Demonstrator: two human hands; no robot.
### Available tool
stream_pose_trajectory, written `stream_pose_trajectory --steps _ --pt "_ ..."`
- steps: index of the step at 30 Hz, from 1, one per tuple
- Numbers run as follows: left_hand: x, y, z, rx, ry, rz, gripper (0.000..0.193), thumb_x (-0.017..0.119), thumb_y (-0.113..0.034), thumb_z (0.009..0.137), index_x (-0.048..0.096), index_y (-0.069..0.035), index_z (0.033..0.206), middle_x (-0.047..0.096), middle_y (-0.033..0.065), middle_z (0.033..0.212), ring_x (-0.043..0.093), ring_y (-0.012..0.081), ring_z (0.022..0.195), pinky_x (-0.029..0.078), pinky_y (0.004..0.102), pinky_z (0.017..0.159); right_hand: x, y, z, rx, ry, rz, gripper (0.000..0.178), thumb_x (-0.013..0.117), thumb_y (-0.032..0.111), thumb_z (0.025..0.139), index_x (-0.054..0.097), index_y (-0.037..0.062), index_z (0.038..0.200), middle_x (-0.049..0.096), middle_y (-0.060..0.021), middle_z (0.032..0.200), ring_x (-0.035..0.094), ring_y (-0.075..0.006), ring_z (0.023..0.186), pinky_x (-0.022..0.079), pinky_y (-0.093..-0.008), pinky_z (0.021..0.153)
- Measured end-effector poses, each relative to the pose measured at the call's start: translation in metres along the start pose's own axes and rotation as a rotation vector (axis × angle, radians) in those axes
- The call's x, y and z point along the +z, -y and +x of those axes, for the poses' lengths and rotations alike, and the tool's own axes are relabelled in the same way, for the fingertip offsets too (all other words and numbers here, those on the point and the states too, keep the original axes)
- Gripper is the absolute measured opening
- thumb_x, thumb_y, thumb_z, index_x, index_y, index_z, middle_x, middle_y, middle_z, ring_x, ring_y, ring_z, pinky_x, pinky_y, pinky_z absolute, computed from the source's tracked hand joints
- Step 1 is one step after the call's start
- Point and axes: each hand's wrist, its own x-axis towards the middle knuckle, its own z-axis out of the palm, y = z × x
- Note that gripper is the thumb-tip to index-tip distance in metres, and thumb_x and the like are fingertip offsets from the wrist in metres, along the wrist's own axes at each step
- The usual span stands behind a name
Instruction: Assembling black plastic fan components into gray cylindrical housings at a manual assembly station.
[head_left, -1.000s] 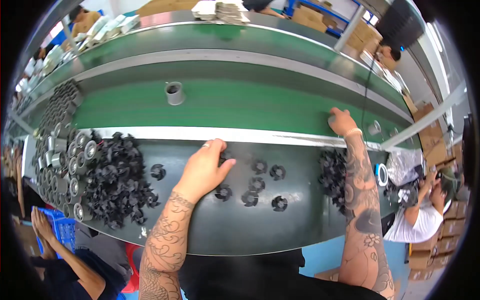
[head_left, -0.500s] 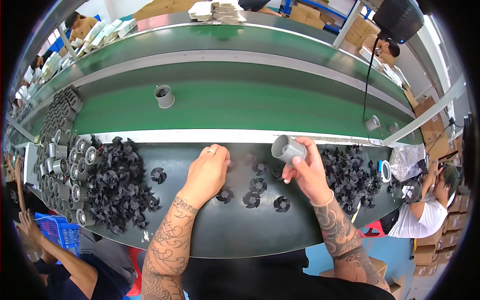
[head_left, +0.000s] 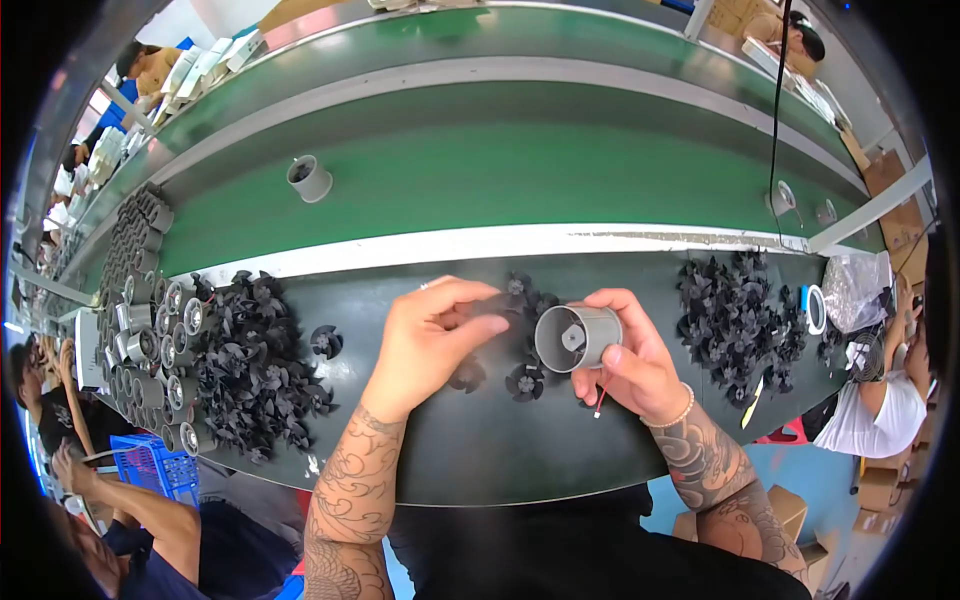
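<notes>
My right hand (head_left: 645,365) grips a grey cylindrical fan housing (head_left: 610,330). Its open mouth faces left and shows a motor hub inside. A thin red and black wire with a white plug (head_left: 599,408) hangs below the housing. To its left, my left hand (head_left: 425,345) pinches a black fan blade (head_left: 512,304) between thumb and fingers, blurred by motion. Under and between the hands, several loose fan blades lie on the dark table, among them one fan blade (head_left: 525,381) just below the housing.
A heap of black fan blades (head_left: 250,360) lies on the left beside stacked grey housings (head_left: 150,340); another heap (head_left: 740,320) is on the right. Beyond a white rail, one housing (head_left: 309,179) stands on the green belt (head_left: 480,170). A clear bag (head_left: 858,285) sits far right. Co-workers sit on both sides.
My left hand has lifted from the table with a fan blade pinched in it. My right hand has lowered the housing and turned its mouth left; the wire now shows. The view has shifted.
</notes>
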Motion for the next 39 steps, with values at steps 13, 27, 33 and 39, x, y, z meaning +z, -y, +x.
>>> stream_pose_trajectory --steps 13,27,33,39 --pt "0.021 -0.006 -0.012 0.319 0.215 -0.043 0.019 0.082 -0.002 0.077 0.074 0.003 0.094 0.052 0.0140 0.129 0.058 0.0184 0.095 0.051 0.0329 0.085 0.004 0.008 -0.002 -0.116 0.016 -0.214 0.062 0.066 0.033 0.097 0.038 0.0100 0.147 0.044 -0.0247 0.147 0.061 -0.0242 0.115 0.055 -0.0262 0.070" --pt "0.023 -0.015 -0.018 0.508 0.180 0.236 0.021 0.085 -0.006 0.072 0.075 -0.002 0.091 0.065 0.0124 0.111 0.059 0.0199 0.086 0.050 0.0313 0.070 0.012 0.003 -0.007 -0.079 0.048 -0.250 0.073 0.061 0.040 0.100 0.031 0.0029 0.156 0.054 -0.0168 0.140 0.065 -0.0146 0.086 0.051 -0.0246 0.067" --pt "0.029 -0.010 -0.022 0.569 0.124 0.164 0.025 0.086 -0.001 0.070 0.072 0.000 0.090 0.065 0.0140 0.108 0.066 0.0248 0.092 0.055 0.0346 0.073 0.009 0.010 -0.009 -0.097 0.069 -0.318 0.076 0.061 0.040 0.100 0.029 0.0022 0.157 0.054 -0.0179 0.142 0.064 -0.0154 0.100 0.051 -0.0251 0.075" --pt "0.036 -0.012 -0.021 0.406 0.171 -0.027 0.038 0.084 -0.002 0.073 0.068 0.000 0.108 0.061 0.0179 0.117 0.064 0.0290 0.106 0.055 0.0359 0.080 0.011 0.023 -0.011 -0.074 0.077 -0.443 0.076 0.060 0.036 0.101 0.025 -0.0002 0.158 0.054 -0.0189 0.142 0.059 -0.0199 0.118 0.047 -0.0321 0.099"
